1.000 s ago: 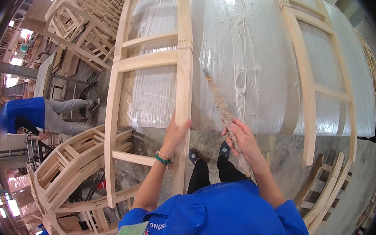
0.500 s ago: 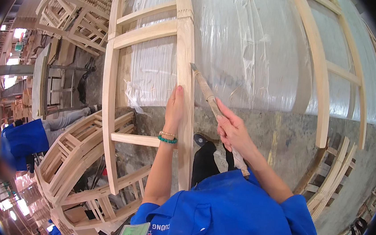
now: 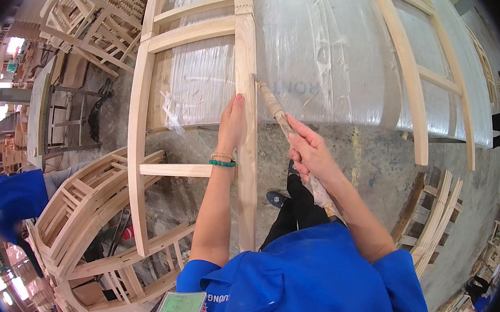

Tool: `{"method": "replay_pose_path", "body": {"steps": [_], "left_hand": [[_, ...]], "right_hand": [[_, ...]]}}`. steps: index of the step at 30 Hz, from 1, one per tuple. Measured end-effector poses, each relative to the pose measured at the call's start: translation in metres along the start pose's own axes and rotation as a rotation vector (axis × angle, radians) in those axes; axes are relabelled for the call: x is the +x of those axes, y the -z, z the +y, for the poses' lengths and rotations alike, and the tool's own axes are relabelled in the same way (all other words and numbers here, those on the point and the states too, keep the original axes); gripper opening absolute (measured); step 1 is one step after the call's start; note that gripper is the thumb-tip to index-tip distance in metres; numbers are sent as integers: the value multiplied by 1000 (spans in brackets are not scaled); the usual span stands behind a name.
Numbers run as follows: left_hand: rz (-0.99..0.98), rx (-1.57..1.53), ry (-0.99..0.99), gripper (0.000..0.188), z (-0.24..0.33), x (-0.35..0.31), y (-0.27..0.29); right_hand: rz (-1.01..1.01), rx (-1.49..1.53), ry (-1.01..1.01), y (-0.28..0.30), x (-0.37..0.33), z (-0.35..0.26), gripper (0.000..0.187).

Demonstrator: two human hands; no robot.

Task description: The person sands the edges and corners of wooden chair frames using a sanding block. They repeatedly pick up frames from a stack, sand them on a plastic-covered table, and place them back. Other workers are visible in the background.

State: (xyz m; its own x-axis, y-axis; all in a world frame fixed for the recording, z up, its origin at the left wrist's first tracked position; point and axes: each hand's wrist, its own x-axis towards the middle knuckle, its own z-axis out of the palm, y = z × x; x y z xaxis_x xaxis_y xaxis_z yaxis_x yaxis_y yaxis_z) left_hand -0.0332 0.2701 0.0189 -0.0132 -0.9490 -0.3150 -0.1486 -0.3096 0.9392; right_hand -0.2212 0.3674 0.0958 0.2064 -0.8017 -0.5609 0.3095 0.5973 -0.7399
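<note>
A pale wooden frame [image 3: 196,35] with long rails and crosspieces lies partly over a plastic-wrapped stack [image 3: 306,60] and juts out toward me. My left hand [image 3: 231,124] grips its right rail, the thumb on top; the other fingers are mostly hidden. My right hand [image 3: 312,154] is closed round the long, tape-wrapped handle of a knife-like tool [image 3: 273,106]. Its short metal blade points up and left, at the right edge of that rail, below the joint. The handle's other end passes under my right wrist toward my blue shirt.
A second wooden frame [image 3: 412,81] overhangs the stack on the right. Curved wooden frames [image 3: 88,201] stand at lower left, more [image 3: 92,23] at upper left. Bundled wooden strips [image 3: 434,222] lie at lower right. A person in blue [image 3: 17,200] bends at the left.
The view has shifted slightly, and the frames sit higher in it. Both hands keep their hold, with the blade still by the rail. My feet have changed place. The person at left bends lower.
</note>
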Motion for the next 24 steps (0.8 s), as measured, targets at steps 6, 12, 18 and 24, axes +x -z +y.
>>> {"method": "replay_pose_path", "body": {"steps": [6,12,18,24], "left_hand": [[-64,-61,128,68,-5,2,4],[48,66,-48,65,-18,9,5],[46,98,-70,64,-21,9,4],[-2,68,-72,66,-23,16,3]], "right_hand": [[-34,198,-32,-5,4,-4,50],[20,95,13,-15,6,-2,51],[71,-19,67,-24,17,4,52],[169,-4,288,-22,51,-7,52]]}}
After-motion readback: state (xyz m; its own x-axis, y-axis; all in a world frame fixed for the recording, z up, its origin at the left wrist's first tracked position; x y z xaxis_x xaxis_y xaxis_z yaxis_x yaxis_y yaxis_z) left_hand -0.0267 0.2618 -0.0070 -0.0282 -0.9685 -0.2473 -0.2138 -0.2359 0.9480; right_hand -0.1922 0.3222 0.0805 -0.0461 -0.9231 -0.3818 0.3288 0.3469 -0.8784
